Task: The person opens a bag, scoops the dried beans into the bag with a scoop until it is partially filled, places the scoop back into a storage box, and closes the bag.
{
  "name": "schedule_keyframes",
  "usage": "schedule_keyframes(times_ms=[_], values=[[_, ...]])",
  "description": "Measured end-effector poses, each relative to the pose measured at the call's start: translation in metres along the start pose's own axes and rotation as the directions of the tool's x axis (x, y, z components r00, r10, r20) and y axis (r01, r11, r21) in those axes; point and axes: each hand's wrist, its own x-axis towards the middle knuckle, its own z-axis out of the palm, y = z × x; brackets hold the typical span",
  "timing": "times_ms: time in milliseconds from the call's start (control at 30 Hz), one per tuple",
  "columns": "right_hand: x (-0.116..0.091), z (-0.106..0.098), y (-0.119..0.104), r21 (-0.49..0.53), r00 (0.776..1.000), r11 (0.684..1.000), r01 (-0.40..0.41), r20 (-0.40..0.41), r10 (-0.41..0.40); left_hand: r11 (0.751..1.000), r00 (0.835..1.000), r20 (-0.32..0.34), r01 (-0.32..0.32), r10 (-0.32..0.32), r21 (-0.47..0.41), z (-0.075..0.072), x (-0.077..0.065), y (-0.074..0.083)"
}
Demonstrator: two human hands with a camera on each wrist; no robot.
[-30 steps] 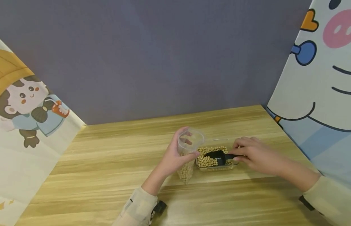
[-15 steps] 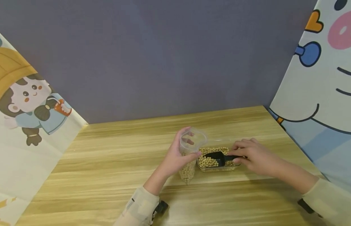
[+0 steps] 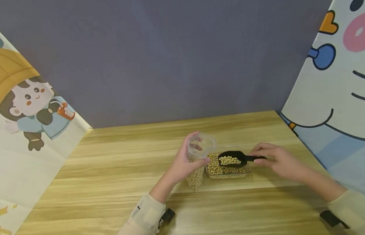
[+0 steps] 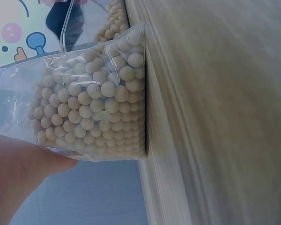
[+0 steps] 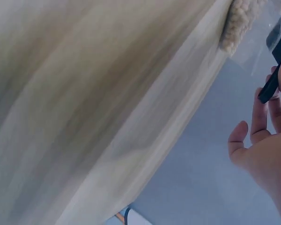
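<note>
My left hand (image 3: 182,164) grips the upper part of a clear plastic bag (image 3: 195,180), its mouth held round and wide. The bag stands upright on the table; pale yellow soybeans fill its lower part, as the left wrist view shows closely (image 4: 93,101). Just right of it sits a clear rectangular container (image 3: 229,176) with more soybeans. Above the container my right hand (image 3: 280,161) pinches the handle of a black scoop (image 3: 244,156). A load of soybeans (image 3: 229,160) lies in the scoop. In the right wrist view, the handle (image 5: 270,88) sits between thumb and fingers.
The wood-grain table (image 3: 126,169) runs back to a grey panel (image 3: 182,65). Printed cartoon panels stand at the left (image 3: 11,156) and right (image 3: 326,94) sides. Black devices are worn at both sleeves.
My right hand has raised the scoop out of the container's beans, levelled it and shifted slightly right. Beans now lie in it. The left hand and bag stay nearly still.
</note>
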Motion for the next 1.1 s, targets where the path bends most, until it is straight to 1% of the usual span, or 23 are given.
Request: schedule_keyframes(times_ms=[100, 200, 333, 433, 500, 600, 700, 867, 1033, 1100], values=[[0.003, -0.011, 0.001, -0.025, 0.999, 1.000, -0.005, -0.047, 0.003, 1.000, 1.000, 0.005, -0.002, 0.002, 0.004, 0.000, 0.000, -0.001], [0.012, -0.028, -0.004, -0.100, 0.995, 0.995, 0.001, -0.101, -0.011, 1.000, 1.000, 0.006, 0.000, 0.000, 0.004, 0.000, 0.001, -0.001], [0.032, -0.049, -0.021, -0.183, 0.990, 0.983, 0.032, -0.133, -0.057, 1.000, 1.000, 0.004, -0.002, 0.002, 0.015, 0.000, 0.002, -0.002], [0.047, -0.055, -0.036, -0.229, 0.985, 0.971, 0.070, -0.136, -0.103, 1.000, 1.000, 0.005, -0.008, 0.008, 0.022, 0.000, 0.001, -0.002], [0.056, -0.055, -0.047, -0.260, 0.981, 0.960, 0.102, -0.135, -0.141, 1.000, 1.000, 0.005, -0.009, 0.009, 0.023, 0.000, 0.000, -0.002], [0.066, -0.050, -0.059, -0.309, 0.965, 0.937, 0.161, -0.151, -0.216, 1.000, 1.000, 0.003, -0.006, 0.006, 0.024, 0.001, 0.000, -0.002], [0.072, -0.044, -0.068, -0.335, 0.948, 0.921, 0.201, -0.171, -0.269, 1.000, 1.000, 0.002, 0.001, -0.001, 0.020, 0.002, 0.000, -0.002], [0.075, -0.039, -0.075, -0.338, 0.938, 0.916, 0.218, -0.186, -0.292, 1.000, 1.000, 0.008, 0.003, -0.003, 0.013, 0.002, 0.001, -0.003], [0.078, -0.038, -0.079, -0.328, 0.923, 0.910, 0.253, -0.198, -0.329, 1.000, 1.000, 0.021, -0.013, 0.013, 0.018, 0.001, 0.000, -0.004], [0.078, -0.038, -0.080, -0.328, 0.923, 0.909, 0.259, -0.192, -0.333, 1.000, 1.000, 0.026, -0.017, 0.016, 0.018, 0.000, 0.000, -0.004]])
